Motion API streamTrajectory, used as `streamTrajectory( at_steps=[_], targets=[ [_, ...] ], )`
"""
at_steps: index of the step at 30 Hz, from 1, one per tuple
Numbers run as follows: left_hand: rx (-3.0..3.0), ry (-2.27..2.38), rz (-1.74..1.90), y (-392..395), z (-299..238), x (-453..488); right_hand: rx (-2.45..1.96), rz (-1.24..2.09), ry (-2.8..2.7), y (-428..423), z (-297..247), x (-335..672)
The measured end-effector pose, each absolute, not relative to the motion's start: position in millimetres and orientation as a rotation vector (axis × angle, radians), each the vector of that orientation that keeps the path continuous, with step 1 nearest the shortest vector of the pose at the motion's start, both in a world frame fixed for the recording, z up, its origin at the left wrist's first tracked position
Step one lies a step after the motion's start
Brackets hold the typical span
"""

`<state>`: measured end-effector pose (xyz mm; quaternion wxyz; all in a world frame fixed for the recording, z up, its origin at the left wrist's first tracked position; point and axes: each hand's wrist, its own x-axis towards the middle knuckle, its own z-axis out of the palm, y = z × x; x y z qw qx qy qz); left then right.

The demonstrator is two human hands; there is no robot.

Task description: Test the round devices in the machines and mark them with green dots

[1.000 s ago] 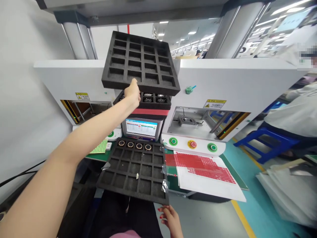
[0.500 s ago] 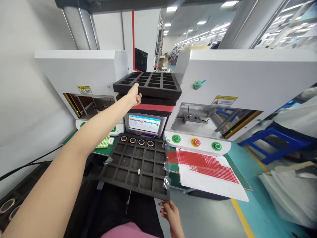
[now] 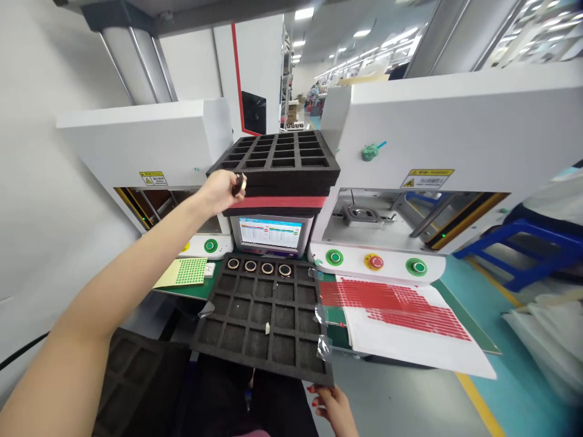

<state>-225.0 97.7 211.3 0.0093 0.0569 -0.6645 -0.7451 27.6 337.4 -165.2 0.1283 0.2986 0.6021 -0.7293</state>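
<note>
My left hand (image 3: 223, 189) is closed on a small round part (image 3: 239, 184), black with a gold-coloured rim, in front of a stack of black foam trays (image 3: 291, 182). Below the screen lies another black foam tray (image 3: 264, 318), tilted down over my lap. Several similar round parts (image 3: 267, 269) sit in its far row of pockets; a small pale scrap lies nearer the middle. At the tray's near right corner my right hand (image 3: 334, 409) has its fingers curled against the edge. The thumb's hold there is partly hidden.
White press machines flank a screen (image 3: 272, 235); the right one (image 3: 437, 139) has an open bay and push buttons. White sheets with red strips (image 3: 410, 315) lie at right. A green-dotted sheet (image 3: 184, 272) lies left. A blue stool (image 3: 505, 249) stands beyond.
My left hand has drawn back and slightly left from the upper tray, and a round part now shows in its fingers. The view has shifted; my right hand stays at the lower tray's corner.
</note>
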Motion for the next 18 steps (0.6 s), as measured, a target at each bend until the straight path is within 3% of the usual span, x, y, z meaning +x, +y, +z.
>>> streamTrajectory(
  at_steps=[3, 13, 16, 18],
  targets=[
    [-0.106, -2.186, -1.900, 79, 228, -247, 0.883, -2.136, 1.728, 330, -165, 24],
    [0.096, -2.685, -0.535, 45, 218, -316, 0.972, -2.048, 1.671, 316, -172, 30],
    [0.075, -2.740, -0.353, 51, 217, -317, 1.000, -2.010, 1.648, 310, -173, 33],
    [0.034, -2.685, -0.439, 52, 216, -319, 1.002, -1.995, 1.640, 306, -171, 33]
  ],
)
